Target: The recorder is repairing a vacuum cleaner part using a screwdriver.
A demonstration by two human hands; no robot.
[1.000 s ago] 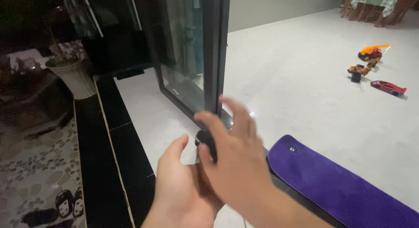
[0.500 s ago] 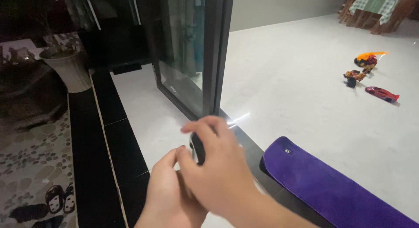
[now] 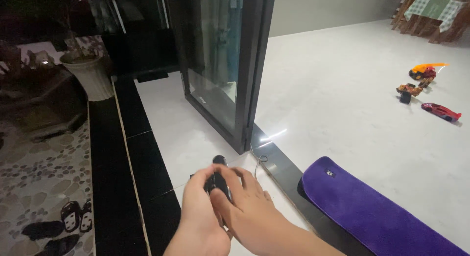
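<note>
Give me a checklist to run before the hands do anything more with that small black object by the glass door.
1. Both hands on the object: ok. The left hand and right hand both wrap the small black oblong object.
2. Grip security: cannot tell; the fingers hide most of it.
3. Room from the black-framed glass door: ok; the hands are apart from its frame.
4. Thin loose cord on the floor near the hands: not ok; it lies close by.
5. Purple fabric mat: ok, off to the right side, untouched.
6. Small toys: ok, far across the white floor.
</note>
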